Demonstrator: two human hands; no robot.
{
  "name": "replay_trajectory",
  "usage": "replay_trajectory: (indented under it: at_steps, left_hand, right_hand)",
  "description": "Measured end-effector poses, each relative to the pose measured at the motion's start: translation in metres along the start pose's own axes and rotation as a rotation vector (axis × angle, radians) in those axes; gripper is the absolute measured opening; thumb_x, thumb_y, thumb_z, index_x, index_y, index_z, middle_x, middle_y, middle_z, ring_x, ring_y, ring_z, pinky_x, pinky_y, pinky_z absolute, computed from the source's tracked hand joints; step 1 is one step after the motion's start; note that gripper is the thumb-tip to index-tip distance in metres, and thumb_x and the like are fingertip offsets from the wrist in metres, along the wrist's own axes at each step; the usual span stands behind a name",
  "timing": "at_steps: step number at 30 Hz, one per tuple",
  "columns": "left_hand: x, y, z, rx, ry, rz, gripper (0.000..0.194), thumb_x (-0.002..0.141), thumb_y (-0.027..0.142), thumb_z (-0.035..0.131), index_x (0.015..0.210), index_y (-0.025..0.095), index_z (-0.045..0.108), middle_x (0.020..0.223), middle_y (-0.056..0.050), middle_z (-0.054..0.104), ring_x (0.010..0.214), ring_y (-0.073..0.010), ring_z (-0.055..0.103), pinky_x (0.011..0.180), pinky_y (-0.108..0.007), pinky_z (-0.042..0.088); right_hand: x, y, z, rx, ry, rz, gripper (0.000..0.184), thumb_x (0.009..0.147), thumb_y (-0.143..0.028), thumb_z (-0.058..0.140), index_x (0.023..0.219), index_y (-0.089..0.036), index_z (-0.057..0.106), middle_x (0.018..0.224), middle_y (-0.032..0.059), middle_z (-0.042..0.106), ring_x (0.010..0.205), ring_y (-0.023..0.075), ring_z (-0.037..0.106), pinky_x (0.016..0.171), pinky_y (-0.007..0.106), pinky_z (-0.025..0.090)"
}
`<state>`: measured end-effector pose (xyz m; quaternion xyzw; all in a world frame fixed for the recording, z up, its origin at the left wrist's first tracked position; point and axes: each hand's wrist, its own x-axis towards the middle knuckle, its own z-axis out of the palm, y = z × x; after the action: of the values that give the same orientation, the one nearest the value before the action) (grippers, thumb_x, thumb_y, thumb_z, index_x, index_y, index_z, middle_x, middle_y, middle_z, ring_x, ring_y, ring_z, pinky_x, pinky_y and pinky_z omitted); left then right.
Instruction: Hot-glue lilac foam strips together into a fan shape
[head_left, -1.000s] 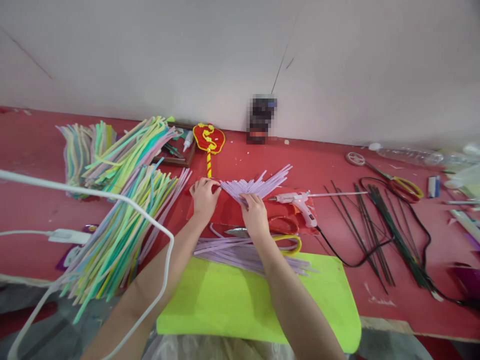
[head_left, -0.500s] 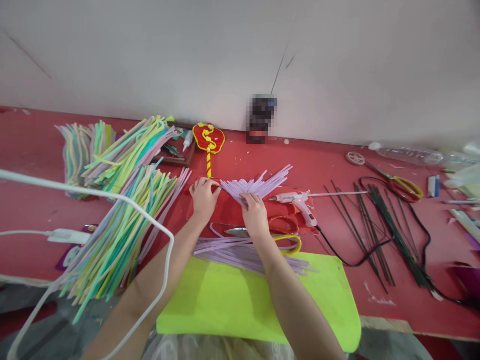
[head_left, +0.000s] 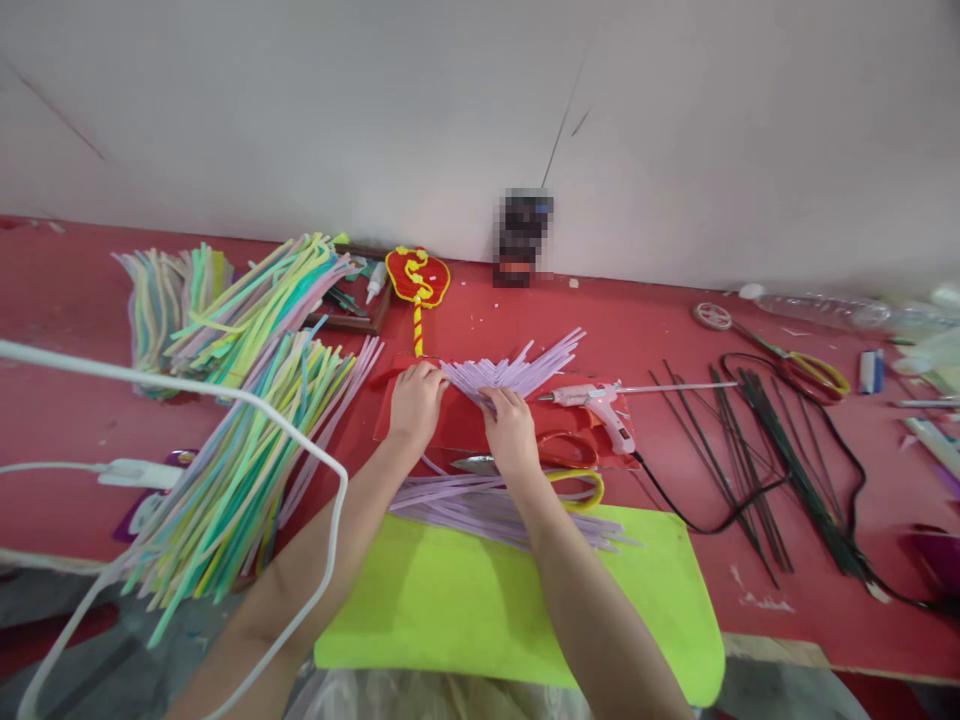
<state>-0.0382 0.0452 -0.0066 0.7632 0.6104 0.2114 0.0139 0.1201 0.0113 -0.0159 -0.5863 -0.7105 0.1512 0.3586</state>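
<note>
Lilac pipe cleaners [head_left: 525, 372] lie side by side in a fanned V-shaped piece on a red board [head_left: 461, 428]. At its left end, my left hand [head_left: 416, 402] has closed fingertips against the strips. My right hand [head_left: 511, 430] pinches the lower middle of the piece, its fingers covering the point of the V. A pink glue gun [head_left: 600, 402] with a clear glue stick lies just right of the piece. Under my right wrist are scissors with a red and yellow handle [head_left: 577, 485] and a loose bundle of lilac pipe cleaners [head_left: 465, 505].
Multicoloured pipe cleaner bundles [head_left: 225, 470] fill the left side, with a white cable [head_left: 300, 430] crossing in front. A red-and-yellow fan ornament [head_left: 418, 278] lies behind. Dark green stems [head_left: 795, 470], a black cord [head_left: 855, 470] and more scissors [head_left: 814, 375] are at right. Yellow-green cloth [head_left: 517, 610] covers the front edge.
My left hand has shifted slightly down and right, its fingers drawn closer together at the left end of the lilac piece. My right hand stays in place.
</note>
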Motion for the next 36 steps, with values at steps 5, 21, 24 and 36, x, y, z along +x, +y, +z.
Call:
replay_trajectory:
  at_steps: [5,21,24,36]
  left_hand:
    - [-0.0026,0.005,0.0014,0.028,-0.036,0.006,0.014,0.086,0.02,0.054,0.095,0.018,0.064,0.093,-0.007,0.062,0.089,-0.0223,0.057,0.08,-0.034,0.043]
    - [-0.0002,0.0073,0.0035,0.004,-0.041,-0.005,0.013,0.086,0.02,0.052,0.091,0.02,0.064,0.092,-0.007,0.062,0.089,-0.0224,0.057,0.081,-0.034,0.043]
    - [0.0002,0.0073,0.0019,-0.008,-0.043,-0.006,0.014,0.087,0.019,0.05,0.09,0.019,0.064,0.091,-0.007,0.062,0.088,-0.0226,0.057,0.081,-0.035,0.043]
    - [0.0009,0.0013,-0.0002,-0.178,0.031,-0.056,0.012,0.084,0.014,0.053,0.087,0.019,0.063,0.092,-0.006,0.064,0.088,-0.0199,0.06,0.079,-0.031,0.046]
  right_hand:
    - [0.0003,-0.0028,-0.0024,0.002,-0.004,0.001,0.027,0.086,-0.007,0.042,0.101,-0.016,0.063,0.097,0.0092,0.065,0.093,0.022,0.057,0.087,0.036,0.045]
    - [-0.0003,-0.0051,-0.0039,-0.009,-0.011,0.008,0.029,0.086,-0.008,0.041,0.103,-0.017,0.063,0.098,0.0097,0.065,0.094,0.0227,0.057,0.087,0.038,0.044]
    - [-0.0009,-0.0055,-0.004,-0.009,-0.015,0.008,0.029,0.086,-0.008,0.042,0.103,-0.016,0.063,0.099,0.0098,0.065,0.094,0.0226,0.056,0.088,0.037,0.044]
    - [-0.0016,-0.0052,-0.0046,-0.021,-0.016,0.003,0.028,0.085,-0.008,0.043,0.103,-0.016,0.063,0.1,0.0099,0.065,0.095,0.0227,0.056,0.088,0.036,0.043]
